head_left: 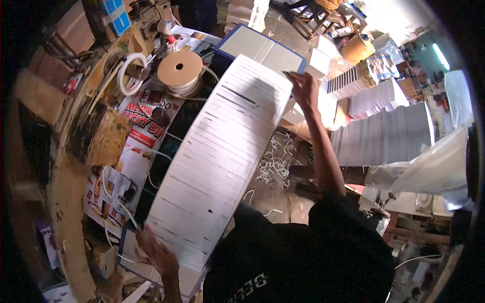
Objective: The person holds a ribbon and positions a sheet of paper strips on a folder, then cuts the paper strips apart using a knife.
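Observation:
A long white stack of bound paper blocks (217, 166), its top crossed by many thin dark lines, slants across the bench before me. At its far right corner, my right hand (305, 91) has its fingers bent round the edge. My left hand (160, 252) is beside the stack's near end, fingers apart, over a grey board with a blue border (132, 247). White cord (129, 212) runs up to the left fingertips; whether they touch it cannot be made out. Another grey board with a blue border (273, 53) shows past the far end.
A spool of white cord (179, 73) stands left of the stack, near a white ring (131, 74) and a worn wooden block (108, 134). A printed poster (144, 118) covers the bench. Cord scraps (278, 159) litter the floor. Large paper piles (384, 134) stand at right.

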`<action>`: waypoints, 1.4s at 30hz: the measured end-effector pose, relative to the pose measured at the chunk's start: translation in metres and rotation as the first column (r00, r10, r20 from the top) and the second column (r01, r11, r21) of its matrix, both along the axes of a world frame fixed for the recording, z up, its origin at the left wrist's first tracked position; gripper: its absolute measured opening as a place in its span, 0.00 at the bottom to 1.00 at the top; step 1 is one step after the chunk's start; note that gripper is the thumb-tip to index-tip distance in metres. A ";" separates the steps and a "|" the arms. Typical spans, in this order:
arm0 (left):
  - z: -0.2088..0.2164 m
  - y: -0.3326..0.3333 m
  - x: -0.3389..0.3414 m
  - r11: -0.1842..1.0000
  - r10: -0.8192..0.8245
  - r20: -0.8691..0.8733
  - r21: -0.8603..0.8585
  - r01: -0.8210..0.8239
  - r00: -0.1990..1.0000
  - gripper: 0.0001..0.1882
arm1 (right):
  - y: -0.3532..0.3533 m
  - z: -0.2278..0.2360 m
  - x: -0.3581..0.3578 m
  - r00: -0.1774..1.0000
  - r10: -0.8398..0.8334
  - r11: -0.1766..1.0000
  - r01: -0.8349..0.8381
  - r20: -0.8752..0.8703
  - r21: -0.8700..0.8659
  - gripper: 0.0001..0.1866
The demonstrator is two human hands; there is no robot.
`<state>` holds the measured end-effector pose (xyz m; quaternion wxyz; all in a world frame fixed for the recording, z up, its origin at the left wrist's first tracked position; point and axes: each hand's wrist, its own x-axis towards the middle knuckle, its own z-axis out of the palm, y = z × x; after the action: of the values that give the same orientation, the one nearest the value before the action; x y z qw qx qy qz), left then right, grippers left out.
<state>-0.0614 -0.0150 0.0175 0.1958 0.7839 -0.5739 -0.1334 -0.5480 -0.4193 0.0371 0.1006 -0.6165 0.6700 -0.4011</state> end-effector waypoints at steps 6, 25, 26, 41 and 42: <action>0.021 -0.049 0.034 0.874 -0.484 0.247 0.091 0.477 0.840 0.32 | 0.081 -0.067 0.004 0.990 0.143 0.977 -0.142 -0.004 -0.161 0.11; -0.015 -0.056 0.034 0.779 -0.436 0.355 -0.310 0.544 0.827 0.27 | 0.461 -0.031 0.277 0.946 0.270 0.957 -0.284 -0.178 -0.059 0.19; -0.016 -0.056 0.032 0.789 -0.440 0.338 -0.295 0.538 0.832 0.27 | 0.480 -0.036 0.284 0.939 0.290 0.954 -0.300 -0.185 -0.029 0.20; -0.030 -0.061 0.019 0.877 -0.280 0.299 -0.308 0.369 0.912 0.29 | 0.457 -0.027 0.280 0.807 0.591 0.807 -0.591 -0.010 0.016 0.30; -0.030 -0.059 0.019 0.876 -0.301 0.197 -0.330 0.352 0.933 0.31 | 0.448 -0.027 0.272 0.812 0.584 0.811 -0.583 0.005 0.054 0.26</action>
<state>-0.0429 -0.0737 -0.0124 0.2698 0.6336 -0.7251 -0.0022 -0.2759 0.0287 0.0105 0.2309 -0.7917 0.4597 -0.3295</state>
